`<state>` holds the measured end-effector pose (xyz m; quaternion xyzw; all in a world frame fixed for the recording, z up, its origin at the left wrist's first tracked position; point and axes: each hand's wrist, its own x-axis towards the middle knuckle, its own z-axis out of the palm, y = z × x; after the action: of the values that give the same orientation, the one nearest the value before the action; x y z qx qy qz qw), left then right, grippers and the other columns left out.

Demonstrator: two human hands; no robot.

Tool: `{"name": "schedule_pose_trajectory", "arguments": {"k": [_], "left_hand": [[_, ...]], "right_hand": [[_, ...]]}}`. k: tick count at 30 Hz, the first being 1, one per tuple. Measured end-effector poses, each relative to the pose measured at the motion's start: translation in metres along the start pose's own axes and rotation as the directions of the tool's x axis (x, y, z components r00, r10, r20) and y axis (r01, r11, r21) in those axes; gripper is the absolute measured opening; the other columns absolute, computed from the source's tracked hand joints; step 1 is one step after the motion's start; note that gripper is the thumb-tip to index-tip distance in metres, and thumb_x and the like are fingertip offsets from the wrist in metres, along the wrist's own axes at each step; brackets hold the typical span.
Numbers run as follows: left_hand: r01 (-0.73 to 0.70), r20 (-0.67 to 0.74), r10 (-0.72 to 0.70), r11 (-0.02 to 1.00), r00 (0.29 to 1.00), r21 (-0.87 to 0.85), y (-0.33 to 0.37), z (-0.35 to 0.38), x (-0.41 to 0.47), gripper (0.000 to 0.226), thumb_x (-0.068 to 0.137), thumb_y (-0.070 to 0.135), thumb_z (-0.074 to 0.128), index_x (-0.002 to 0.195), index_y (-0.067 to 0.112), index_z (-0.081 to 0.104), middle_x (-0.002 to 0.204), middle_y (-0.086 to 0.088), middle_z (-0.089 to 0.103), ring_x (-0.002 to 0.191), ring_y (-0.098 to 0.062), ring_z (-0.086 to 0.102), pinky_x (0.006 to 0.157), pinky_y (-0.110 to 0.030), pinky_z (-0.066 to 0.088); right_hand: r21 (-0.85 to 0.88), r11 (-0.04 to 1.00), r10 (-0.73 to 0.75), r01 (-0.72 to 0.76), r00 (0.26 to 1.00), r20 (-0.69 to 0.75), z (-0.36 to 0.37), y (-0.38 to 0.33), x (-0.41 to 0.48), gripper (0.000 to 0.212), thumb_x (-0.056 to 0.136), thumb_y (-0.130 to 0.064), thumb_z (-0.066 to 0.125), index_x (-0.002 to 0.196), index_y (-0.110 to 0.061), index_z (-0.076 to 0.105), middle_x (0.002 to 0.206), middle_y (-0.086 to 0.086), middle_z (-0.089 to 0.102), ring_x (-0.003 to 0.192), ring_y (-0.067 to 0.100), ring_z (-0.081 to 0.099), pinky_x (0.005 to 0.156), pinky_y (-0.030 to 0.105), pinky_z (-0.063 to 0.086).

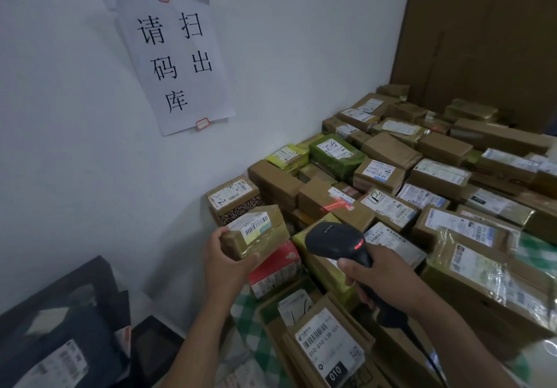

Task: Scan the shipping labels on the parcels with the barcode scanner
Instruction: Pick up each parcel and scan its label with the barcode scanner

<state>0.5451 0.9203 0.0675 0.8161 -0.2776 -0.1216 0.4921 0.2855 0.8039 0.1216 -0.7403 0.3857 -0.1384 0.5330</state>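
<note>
Barcode scanner [334,240] is clamped in the right hand [372,279], while left hand [226,264] fingers grip a parcel [265,244] (label [254,225] up).

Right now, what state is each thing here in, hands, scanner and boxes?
left hand: holds the small parcel.
small parcel: lifted, tilted, barcode label facing up.
right hand: grips the barcode scanner.
barcode scanner: switched on, red lamp lit, red beam falling on a brown box ahead.
paper notice: taped to the wall.
</note>
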Motion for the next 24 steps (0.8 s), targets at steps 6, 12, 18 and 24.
{"name": "schedule_pose_trajectory", "arguments": {"k": [6, 12, 18, 24], "left_hand": [[-0.023, 0.014, 0.023, 1.0, 1.0, 0.013, -0.008, -0.002, -0.003, 0.081, 0.064, 0.02, 0.091, 0.132, 0.024, 0.047, 0.133, -0.003, 0.05, 0.117, -0.02, 0.052, 0.091, -0.045, 0.056], [-0.021, 0.031, 0.021, 1.0, 0.999, -0.001, -0.006, -0.001, -0.005, 0.081, 0.066, 0.02, 0.09, 0.134, 0.025, 0.045, 0.135, -0.002, 0.048, 0.121, -0.02, 0.05, 0.092, -0.047, 0.055], [-0.014, 0.052, 0.015, 1.0, 0.999, -0.027, 0.0, 0.0, -0.005, 0.081, 0.067, 0.02, 0.09, 0.133, 0.027, 0.044, 0.136, -0.002, 0.046, 0.122, -0.021, 0.049, 0.092, -0.047, 0.055], [0.021, 0.171, 0.011, 0.983, 0.985, -0.184, 0.007, 0.012, -0.002, 0.07, 0.072, 0.026, 0.086, 0.126, 0.036, 0.043, 0.126, 0.002, 0.057, 0.112, -0.02, 0.06, 0.084, -0.047, 0.059]], "right_hand": [[-0.024, 1.0, 0.005, -0.005, 1.0, 0.018, 0.0, -0.002, -0.003, 0.031, 0.093, -0.039, 0.062, 0.078, -0.012, 0.064, 0.054, 0.002, 0.065, 0.046, 0.015, 0.059, 0.051, 0.018, 0.05], [-0.043, 0.999, 0.015, -0.014, 1.0, 0.007, 0.001, -0.001, -0.004, 0.032, 0.092, -0.043, 0.062, 0.078, -0.014, 0.064, 0.055, 0.001, 0.066, 0.046, 0.014, 0.06, 0.051, 0.017, 0.051], [-0.037, 0.999, 0.028, -0.028, 1.0, 0.007, -0.001, -0.004, -0.006, 0.034, 0.093, -0.043, 0.061, 0.079, -0.013, 0.064, 0.054, 0.001, 0.065, 0.047, 0.016, 0.06, 0.052, 0.019, 0.051], [0.081, 0.996, 0.046, -0.042, 0.998, -0.05, -0.003, -0.013, -0.006, 0.043, 0.088, -0.047, 0.063, 0.083, -0.004, 0.065, 0.059, 0.01, 0.066, 0.046, 0.021, 0.057, 0.054, 0.027, 0.051]]}}
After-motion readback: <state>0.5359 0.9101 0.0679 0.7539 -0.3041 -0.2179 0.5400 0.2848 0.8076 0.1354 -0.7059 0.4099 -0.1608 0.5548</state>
